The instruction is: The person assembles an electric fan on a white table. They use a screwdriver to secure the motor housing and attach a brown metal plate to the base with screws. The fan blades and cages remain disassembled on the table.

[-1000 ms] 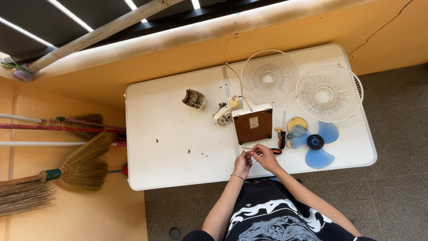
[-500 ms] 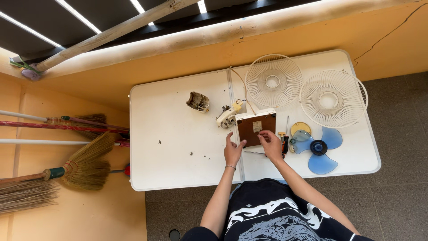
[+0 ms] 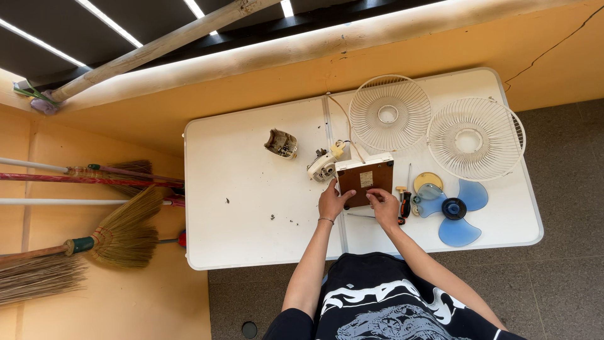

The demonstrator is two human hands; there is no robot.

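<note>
A brown square fan base (image 3: 366, 175) with a white rim lies upside down in the middle of the white table (image 3: 245, 208). My left hand (image 3: 332, 201) rests against its near left corner, thumb on the brown face. My right hand (image 3: 384, 204) touches its near edge with fingers curled; I cannot tell whether it pinches anything small. A white fan motor (image 3: 322, 165) with a cord lies just left of the base.
Two white fan grilles (image 3: 389, 114) (image 3: 475, 139) lie at the back right. A blue fan blade (image 3: 454, 209), a yellow disc (image 3: 428, 181) and screwdrivers (image 3: 404, 203) sit right of the base. A beige housing part (image 3: 280, 143) lies further left. Brooms (image 3: 107, 236) lean at the left.
Both hands moved from the table's near edge, where the fingertips met, forward onto the brown base. The left hand now lies on its corner.
</note>
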